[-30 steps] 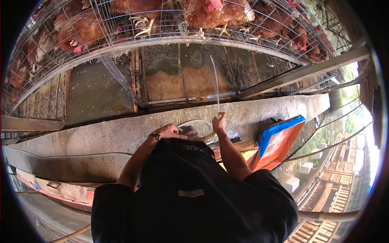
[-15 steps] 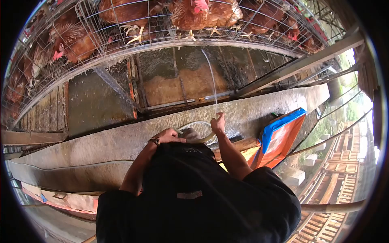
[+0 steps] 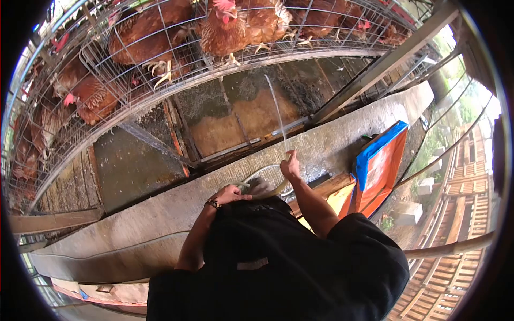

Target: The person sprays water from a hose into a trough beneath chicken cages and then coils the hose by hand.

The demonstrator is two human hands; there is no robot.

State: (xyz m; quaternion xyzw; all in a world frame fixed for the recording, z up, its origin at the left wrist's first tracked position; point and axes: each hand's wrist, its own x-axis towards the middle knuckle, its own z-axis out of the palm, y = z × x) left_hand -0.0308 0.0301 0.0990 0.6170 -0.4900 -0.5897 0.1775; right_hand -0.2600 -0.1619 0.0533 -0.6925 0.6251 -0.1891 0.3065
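My right hand (image 3: pixel 290 168) is closed round the end of a pale green hose (image 3: pixel 280 188). From there a thin jet of water (image 3: pixel 277 104) runs forward into the dirty trough under the cages. The hose curves in a loop between my hands. My left hand (image 3: pixel 232 195), with a dark band on the wrist, is closed on another part of the hose close to my body. Its fingertips are partly hidden. Brown, wet-looking muck (image 3: pixel 243 120) covers part of the trough floor beyond the concrete ledge (image 3: pixel 160 214).
Wire cages (image 3: pixel 176 80) with several brown hens (image 3: pixel 222 35) hang over the trough. A wooden beam (image 3: pixel 385 61) slants down at the right. On the ledge's right stands an orange and blue tray-like object (image 3: pixel 379 166). A bamboo pole (image 3: pixel 450 247) and slatted bamboo racks (image 3: pixel 455 214) lie further right.
My view has tilted, so the cages and ledge appear slanted. Both hands keep their hold on the hose, and the water still runs into the trough.
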